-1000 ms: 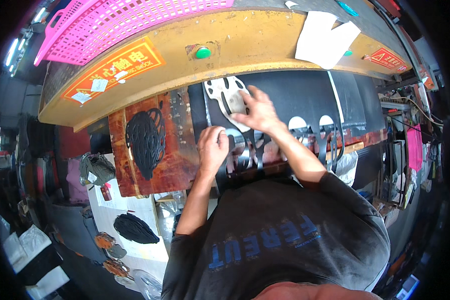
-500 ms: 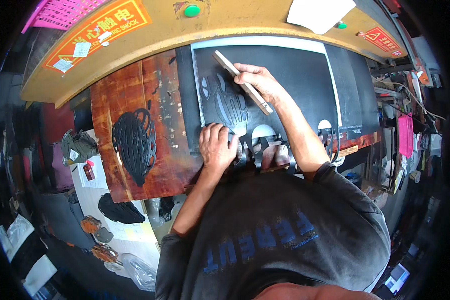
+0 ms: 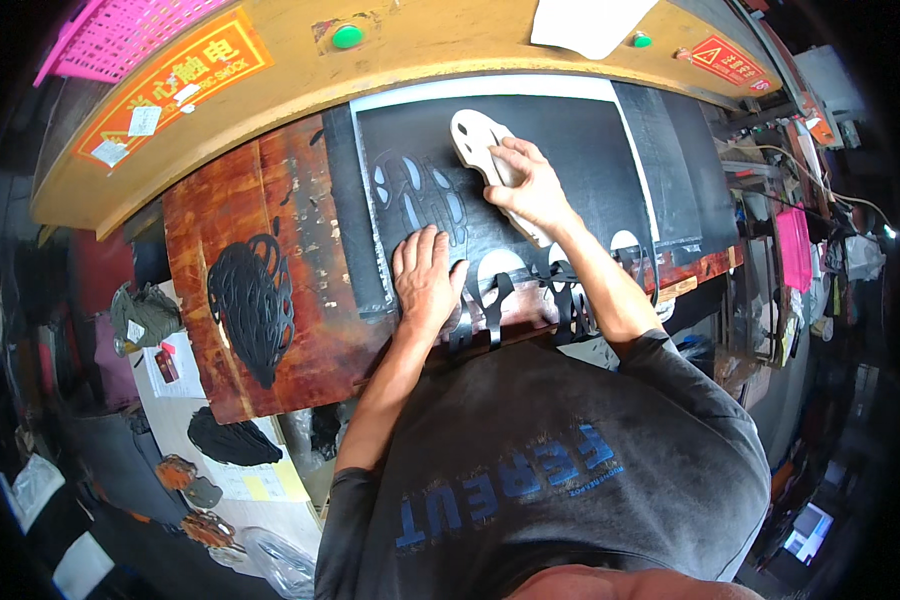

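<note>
My right hand [image 3: 532, 192] grips a pale, sole-shaped cutting die [image 3: 475, 137] with openings in it. The die is over a black sheet [image 3: 570, 130]; whether it touches the sheet I cannot tell. My left hand [image 3: 425, 282] lies palm down on the sheet's near left part, its fingers stretched out. Just beyond those fingertips is a cut outline [image 3: 407, 200] with several slots through the sheet. Along the near edge, between my arms, strips of cut sheet [image 3: 495, 310] hang with rounded gaps.
On the reddish-brown wooden board [image 3: 315, 350] to the left rests a pile of black openwork pieces [image 3: 250, 310]. A yellow machine beam [image 3: 450, 48] with green buttons spans the far side. Another black bundle [image 3: 232, 438] sits on a lower white table at left.
My right hand has turned the die from edge-on to showing its broad face. My left hand remains on the sheet, its fingers now laid out flatter. The whole view has shifted slightly.
</note>
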Action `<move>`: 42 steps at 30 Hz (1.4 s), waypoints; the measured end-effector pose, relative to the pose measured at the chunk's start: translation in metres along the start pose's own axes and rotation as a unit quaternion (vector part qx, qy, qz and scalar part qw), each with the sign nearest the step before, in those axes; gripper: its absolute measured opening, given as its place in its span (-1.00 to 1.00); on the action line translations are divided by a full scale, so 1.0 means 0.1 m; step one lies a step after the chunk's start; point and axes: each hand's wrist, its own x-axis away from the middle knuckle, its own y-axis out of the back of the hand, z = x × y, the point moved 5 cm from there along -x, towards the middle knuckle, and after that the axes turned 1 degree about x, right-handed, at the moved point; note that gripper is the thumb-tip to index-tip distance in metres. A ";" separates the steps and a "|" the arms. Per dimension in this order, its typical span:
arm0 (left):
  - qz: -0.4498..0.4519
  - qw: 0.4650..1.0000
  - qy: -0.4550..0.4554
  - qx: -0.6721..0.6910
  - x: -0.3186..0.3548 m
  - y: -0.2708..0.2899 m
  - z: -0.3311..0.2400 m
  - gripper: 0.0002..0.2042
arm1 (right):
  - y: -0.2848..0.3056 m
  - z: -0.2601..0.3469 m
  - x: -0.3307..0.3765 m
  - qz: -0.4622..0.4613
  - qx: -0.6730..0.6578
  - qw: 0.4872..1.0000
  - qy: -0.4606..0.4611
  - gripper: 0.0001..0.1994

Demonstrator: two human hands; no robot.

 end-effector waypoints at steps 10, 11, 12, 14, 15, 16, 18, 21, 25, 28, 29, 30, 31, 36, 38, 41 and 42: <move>0.029 0.999 -0.001 -0.014 -0.16 -0.05 -0.06 -0.42 | -0.20 -0.19 0.09 0.009 0.237 0.967 0.096 -0.25; 0.034 0.999 0.007 -0.014 -0.20 -0.03 -0.09 -0.43 | -0.14 -0.21 0.07 0.007 0.219 0.971 0.092 -0.27; 0.041 0.999 0.010 -0.015 -0.27 0.00 -0.13 -0.43 | -0.05 -0.24 0.03 0.009 0.205 0.975 0.081 -0.28; 0.083 0.996 0.038 -0.006 -0.46 0.08 -0.24 -0.47 | 0.26 -0.32 -0.04 -0.023 0.109 0.992 0.059 -0.30; 0.067 0.996 0.044 0.024 -0.56 0.17 -0.34 -0.50 | 0.47 -0.38 -0.05 -0.040 0.057 0.996 0.053 -0.31; 0.041 0.998 0.025 0.030 -0.66 0.28 -0.50 -0.53 | 0.70 -0.49 -0.06 -0.051 0.046 0.997 0.026 -0.33; 0.033 0.998 0.017 0.058 -0.84 0.42 -0.74 -0.58 | 1.13 -0.77 -0.06 -0.083 0.014 0.995 -0.047 -0.41; 0.035 0.985 -0.025 0.166 -1.03 0.43 -0.89 -0.82 | 1.41 -1.15 0.00 -0.122 -0.099 0.971 -0.181 -0.50; 0.153 0.968 -0.053 0.190 -0.85 0.01 -0.85 -0.92 | 1.28 -1.43 0.15 -0.141 -0.274 0.907 -0.288 -0.52; 0.217 0.972 -0.030 0.079 -0.69 -0.35 -0.68 -0.85 | 1.50 -1.50 0.04 -0.286 -0.343 0.868 -0.217 -0.48; 0.229 0.971 -0.047 0.057 -0.66 -0.45 -0.65 -0.81 | 1.64 -1.53 -0.09 -0.339 -0.356 0.851 -0.186 -0.47; 0.201 0.978 -0.052 0.036 -0.66 -0.51 -0.62 -0.78 | 1.83 -1.53 -0.23 -0.402 -0.303 0.854 -0.132 -0.46; 0.166 0.985 -0.050 0.011 -0.67 -0.55 -0.59 -0.74 | 1.96 -1.55 -0.35 -0.441 -0.267 0.851 -0.104 -0.46; 0.085 0.996 -0.011 -0.028 -1.09 -0.81 -0.22 -0.72 | 2.03 -1.58 -1.20 -0.360 -0.055 0.932 -0.009 -0.42; 0.075 0.997 0.021 -0.018 -1.27 -0.84 -0.08 -0.74 | 1.87 -1.70 -1.13 -0.345 -0.089 0.933 -0.050 -0.46; 0.056 0.998 0.023 -0.023 -1.43 -0.84 -0.01 -0.74 | 1.38 -1.78 -0.90 -0.230 -0.104 0.965 -0.073 -0.57; 0.059 0.998 0.022 -0.019 -1.46 -0.83 0.00 -0.74 | 1.19 -1.72 -0.81 -0.162 -0.053 0.985 -0.016 -0.62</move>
